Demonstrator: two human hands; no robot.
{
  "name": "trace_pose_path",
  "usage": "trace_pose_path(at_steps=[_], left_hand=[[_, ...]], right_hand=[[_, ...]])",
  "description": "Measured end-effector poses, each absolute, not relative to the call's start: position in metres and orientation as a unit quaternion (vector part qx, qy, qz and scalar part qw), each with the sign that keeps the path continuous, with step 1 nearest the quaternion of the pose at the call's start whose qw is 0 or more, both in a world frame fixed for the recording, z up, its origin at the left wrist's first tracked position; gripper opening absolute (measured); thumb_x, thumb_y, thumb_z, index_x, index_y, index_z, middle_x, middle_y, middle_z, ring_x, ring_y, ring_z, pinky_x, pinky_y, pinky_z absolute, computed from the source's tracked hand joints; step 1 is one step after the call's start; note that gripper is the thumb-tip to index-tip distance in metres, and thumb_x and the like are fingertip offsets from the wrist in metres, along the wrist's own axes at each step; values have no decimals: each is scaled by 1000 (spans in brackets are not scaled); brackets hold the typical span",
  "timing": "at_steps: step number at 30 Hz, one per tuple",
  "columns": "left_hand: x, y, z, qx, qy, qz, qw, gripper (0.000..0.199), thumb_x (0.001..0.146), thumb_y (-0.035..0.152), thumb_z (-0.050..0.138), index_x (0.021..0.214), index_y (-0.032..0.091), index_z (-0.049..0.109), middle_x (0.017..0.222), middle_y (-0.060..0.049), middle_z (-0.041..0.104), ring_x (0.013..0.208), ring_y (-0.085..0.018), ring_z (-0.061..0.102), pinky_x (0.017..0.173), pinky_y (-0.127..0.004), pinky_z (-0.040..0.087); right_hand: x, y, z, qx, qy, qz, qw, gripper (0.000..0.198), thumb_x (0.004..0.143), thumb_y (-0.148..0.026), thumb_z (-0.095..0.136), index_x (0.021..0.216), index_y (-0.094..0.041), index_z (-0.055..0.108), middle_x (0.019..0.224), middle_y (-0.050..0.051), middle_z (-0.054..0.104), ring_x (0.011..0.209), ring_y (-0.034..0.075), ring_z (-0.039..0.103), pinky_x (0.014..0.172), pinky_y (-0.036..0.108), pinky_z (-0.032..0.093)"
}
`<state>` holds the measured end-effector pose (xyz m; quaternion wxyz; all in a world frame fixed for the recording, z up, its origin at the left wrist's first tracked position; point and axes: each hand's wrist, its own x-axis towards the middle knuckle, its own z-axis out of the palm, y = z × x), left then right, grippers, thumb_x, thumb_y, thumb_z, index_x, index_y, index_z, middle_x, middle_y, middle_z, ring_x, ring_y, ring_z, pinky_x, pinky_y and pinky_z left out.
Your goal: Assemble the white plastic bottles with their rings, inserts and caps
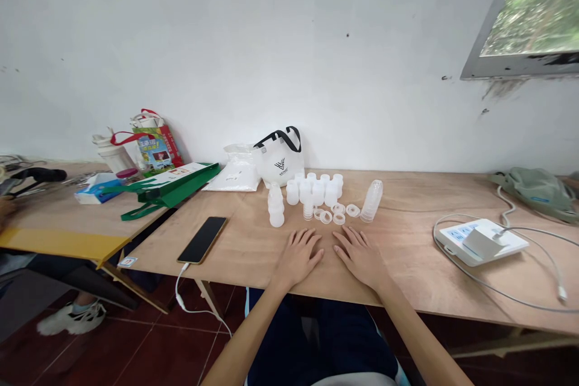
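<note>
Both the left hand (296, 258) and the right hand (362, 255) lie palm down near the front edge of the worktop (407, 268), a little apart, fingers loosely spread on the bare wood. Just beyond the fingertips, toward the back edge, sit the white plastic pieces — a cluster of small jars (318, 193), with a short ridged stack (308, 208) in front. Flat rings (339, 218) lie to its right, some overlapping. A knobbly white column (275, 207) stands left of the cluster; a tilted stack of clear cups (371, 201) stands on the right, beyond the right hand. At the back edge, a white tote bag (281, 161) stands beside a white packet (235, 170). Near the left edge lies a phone (202, 241) — plugged into a white cable (181, 298) that hangs over the front edge.
</note>
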<state>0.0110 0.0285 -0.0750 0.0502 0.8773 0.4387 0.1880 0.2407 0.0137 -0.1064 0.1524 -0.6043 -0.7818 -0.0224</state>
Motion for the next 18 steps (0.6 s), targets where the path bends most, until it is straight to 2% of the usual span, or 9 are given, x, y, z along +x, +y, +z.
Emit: trace_pose_path(at_steps=[18], left_hand=[[11, 28, -73, 877, 440, 183, 58, 43, 108, 45, 43, 142, 23, 55, 154, -8, 53, 142, -29, 45, 120, -52, 34]], right_hand=[[239, 13, -104, -608, -779, -16, 153, 55, 108, -51, 34, 151, -24, 54, 162, 13, 43, 151, 30, 37, 124, 53, 26]])
